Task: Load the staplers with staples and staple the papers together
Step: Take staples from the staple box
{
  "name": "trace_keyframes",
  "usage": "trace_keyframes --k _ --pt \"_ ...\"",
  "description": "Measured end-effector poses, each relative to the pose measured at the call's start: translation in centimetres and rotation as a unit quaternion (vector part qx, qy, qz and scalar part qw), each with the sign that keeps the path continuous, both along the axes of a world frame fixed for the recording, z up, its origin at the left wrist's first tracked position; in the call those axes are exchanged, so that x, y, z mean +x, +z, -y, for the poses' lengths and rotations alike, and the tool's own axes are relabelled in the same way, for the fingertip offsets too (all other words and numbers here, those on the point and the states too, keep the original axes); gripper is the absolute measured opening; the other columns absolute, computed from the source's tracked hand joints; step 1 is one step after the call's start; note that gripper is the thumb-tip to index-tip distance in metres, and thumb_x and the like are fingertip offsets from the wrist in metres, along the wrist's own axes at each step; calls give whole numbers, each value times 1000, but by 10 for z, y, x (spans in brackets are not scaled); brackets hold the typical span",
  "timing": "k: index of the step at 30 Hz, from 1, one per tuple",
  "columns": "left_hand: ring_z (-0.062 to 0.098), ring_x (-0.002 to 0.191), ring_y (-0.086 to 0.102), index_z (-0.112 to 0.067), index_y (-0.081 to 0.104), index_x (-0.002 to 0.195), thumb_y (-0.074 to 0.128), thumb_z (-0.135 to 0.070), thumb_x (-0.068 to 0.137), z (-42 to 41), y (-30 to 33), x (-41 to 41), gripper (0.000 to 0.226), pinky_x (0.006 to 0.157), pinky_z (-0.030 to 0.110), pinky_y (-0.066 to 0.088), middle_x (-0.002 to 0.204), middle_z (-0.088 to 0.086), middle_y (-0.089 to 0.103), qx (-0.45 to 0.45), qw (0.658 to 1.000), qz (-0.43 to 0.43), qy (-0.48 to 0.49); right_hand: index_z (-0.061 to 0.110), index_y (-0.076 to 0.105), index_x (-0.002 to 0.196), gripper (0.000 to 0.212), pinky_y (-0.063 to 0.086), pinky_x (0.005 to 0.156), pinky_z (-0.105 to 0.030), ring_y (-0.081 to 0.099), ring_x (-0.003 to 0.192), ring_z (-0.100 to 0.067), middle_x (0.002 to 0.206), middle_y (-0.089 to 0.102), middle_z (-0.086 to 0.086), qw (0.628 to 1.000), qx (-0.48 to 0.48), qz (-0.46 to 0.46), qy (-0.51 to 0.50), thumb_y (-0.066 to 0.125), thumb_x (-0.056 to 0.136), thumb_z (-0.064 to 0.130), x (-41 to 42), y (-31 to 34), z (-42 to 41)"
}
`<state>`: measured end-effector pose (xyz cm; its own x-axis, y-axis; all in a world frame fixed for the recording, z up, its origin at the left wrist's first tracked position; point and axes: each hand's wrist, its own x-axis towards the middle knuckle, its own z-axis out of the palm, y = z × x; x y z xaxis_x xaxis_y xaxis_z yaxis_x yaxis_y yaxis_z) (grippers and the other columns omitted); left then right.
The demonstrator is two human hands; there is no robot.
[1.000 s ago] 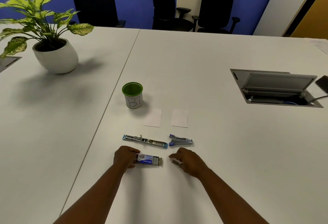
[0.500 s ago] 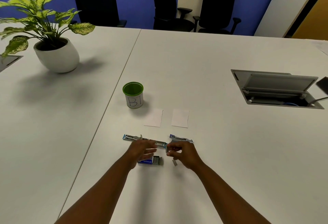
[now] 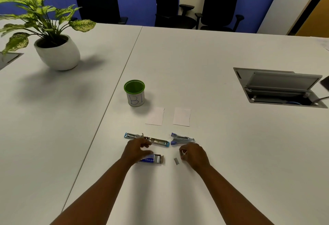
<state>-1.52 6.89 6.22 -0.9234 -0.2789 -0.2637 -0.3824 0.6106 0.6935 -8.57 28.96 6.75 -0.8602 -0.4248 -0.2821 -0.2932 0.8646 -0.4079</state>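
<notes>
A long metal stapler (image 3: 160, 141) with light-blue ends lies swung open flat on the white table (image 3: 222, 153). My left hand (image 3: 137, 149) rests over its middle, fingers spread, thumb above the open blue staple box (image 3: 154, 159). To the right of it lies a small purple stapler (image 3: 182, 139), closed. My right hand (image 3: 193, 155) hovers just below that one with its fingers pinched; a pale glint shows between them, unclear what. A short loose staple strip (image 3: 176, 161) lies on the table beside that hand. Two small white papers (image 3: 154, 117) (image 3: 182, 117) lie side by side further back.
A green-rimmed cup (image 3: 134, 93) marked "B1" stands behind the papers. A potted plant (image 3: 57, 53) sits at the far left. An open cable hatch (image 3: 281, 89) is sunk into the table at the right. Black office chairs (image 3: 219, 5) line the far edge.
My right hand has pulled back toward me from the open stapler's right end. My left hand has stayed by the stapler's middle. The loose staple strip has not moved.
</notes>
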Motion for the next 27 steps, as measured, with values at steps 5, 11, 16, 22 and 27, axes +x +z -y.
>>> trace_keyframes --k 5,11,16,22,27 --pt "17 112 49 -24 61 117 81 -35 65 13 -14 12 57 89 24 38 115 -1 57 -131 983 47 -123 20 67 108 30 44 82 -25 61 100 -16 110 67 -1 995 -93 40 3 70 78 21 7 6 20" --pt "11 92 50 -24 65 106 77 -26 70 11 -18 15 38 74 22 39 94 -11 48 -130 986 27 -104 19 70 102 24 44 81 -28 59 102 -21 111 64 -3 996 -56 8 74 68 78 19 20 5 57" --pt "7 84 47 -23 66 103 77 -28 70 13 -20 17 35 65 15 36 85 -18 44 -112 989 12 -98 12 67 110 28 47 81 -30 60 103 -25 115 63 -10 994 -6 20 104 65 82 19 22 -1 69" --pt "7 81 49 -22 69 98 80 -28 66 14 -21 15 34 66 20 38 78 -21 43 -94 991 3 -91 12 68 108 28 36 68 -25 61 98 -27 108 66 -12 992 23 29 123 64 83 23 21 -4 70" --pt "8 80 49 -21 69 97 80 -26 66 15 -22 15 33 64 17 37 77 -20 43 -85 992 2 -93 10 62 117 34 46 81 -31 57 106 -29 117 59 -13 990 39 12 135 61 86 23 21 -9 70"
